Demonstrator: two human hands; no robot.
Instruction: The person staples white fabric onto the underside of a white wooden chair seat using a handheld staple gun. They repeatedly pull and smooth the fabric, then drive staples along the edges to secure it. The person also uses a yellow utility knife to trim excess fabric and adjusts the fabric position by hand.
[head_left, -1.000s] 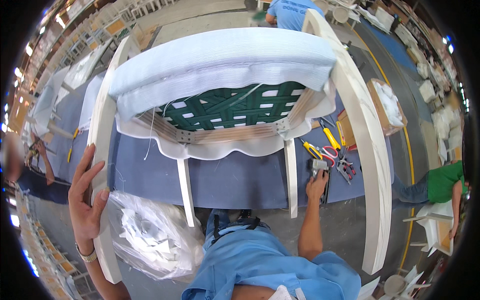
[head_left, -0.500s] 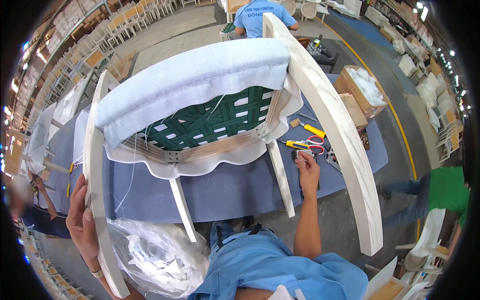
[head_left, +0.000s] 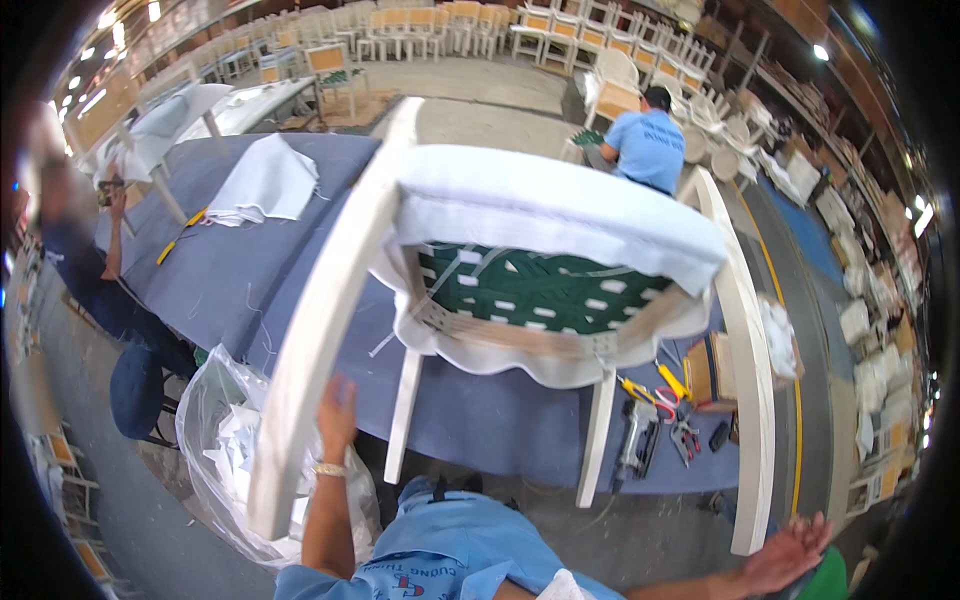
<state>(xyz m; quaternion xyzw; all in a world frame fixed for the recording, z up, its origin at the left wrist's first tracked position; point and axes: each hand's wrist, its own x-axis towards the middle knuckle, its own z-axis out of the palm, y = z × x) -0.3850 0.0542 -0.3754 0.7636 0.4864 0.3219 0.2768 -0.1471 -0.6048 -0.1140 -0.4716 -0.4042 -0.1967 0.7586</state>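
A pale wooden chair point(head_left: 752, 400) stands tilted on the table before me, its light upholstered pad point(head_left: 560, 205) uppermost. Green webbing point(head_left: 540, 292) shows inside the frame, above a wavy white fabric edge. My left hand point(head_left: 337, 412), slightly blurred, has its fingers stretched upward beside the inner side of the chair's left post; whether it touches is unclear. To the right of the right post's lower end, my right hand point(head_left: 790, 552) is spread and empty. Between the chair's parts lie a staple gun point(head_left: 637, 440), red-handled cutters point(head_left: 685, 440) and yellow-and-red scissors point(head_left: 652, 397).
A plastic bag of white scraps point(head_left: 235, 440) stands below the table point(head_left: 500, 420) edge. White fabric point(head_left: 265, 180) and a yellow tool point(head_left: 180, 236) lie on the left. One person point(head_left: 110, 270) is at left, another point(head_left: 648, 140) beyond the chair. Boxes point(head_left: 712, 370) sit at right.
My right hand has left the staple gun and moved out to the right. My left hand has shifted from the left post's outer side to its inner side. The view has swung left.
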